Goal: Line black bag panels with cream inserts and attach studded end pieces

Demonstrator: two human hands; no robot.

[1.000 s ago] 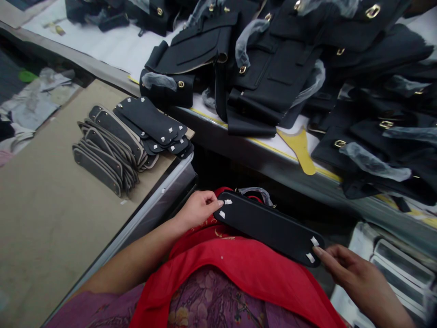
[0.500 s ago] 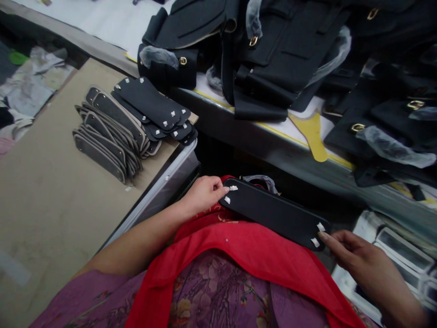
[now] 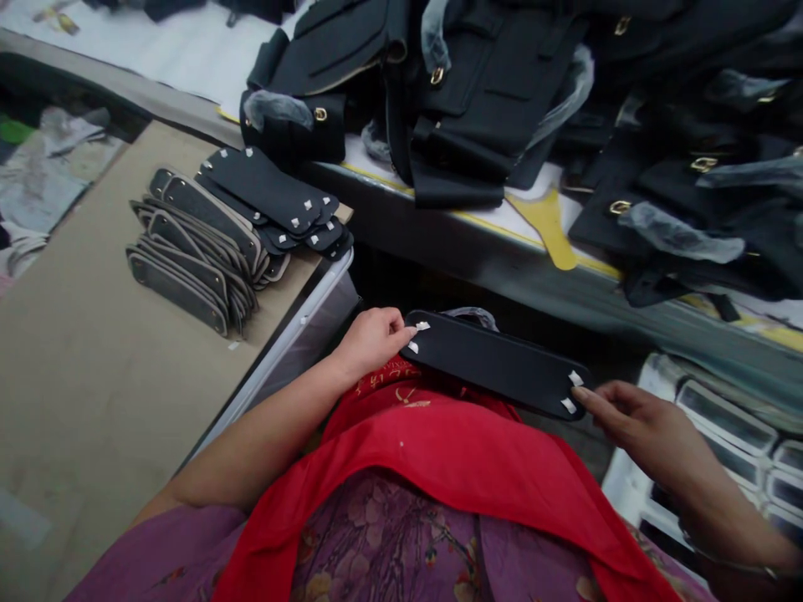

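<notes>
Black bags (image 3: 502, 109) behind are cut off; left hand (image 3: 377, 339) and right hand (image 3: 646, 425) pinch a panel (image 3: 495, 361), underside hidden

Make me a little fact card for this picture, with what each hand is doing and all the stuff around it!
Left hand: pinching one end of the black panel
Right hand: thumb on top at the other end
Panel: long, with rounded ends and two white tabs near each end
Clothes: red apron over a purple flowered top
Brown table: grey-edged strips beside a pile of black pieces
Bench: black bags, clear plastic wrapping, yellow piece
</notes>
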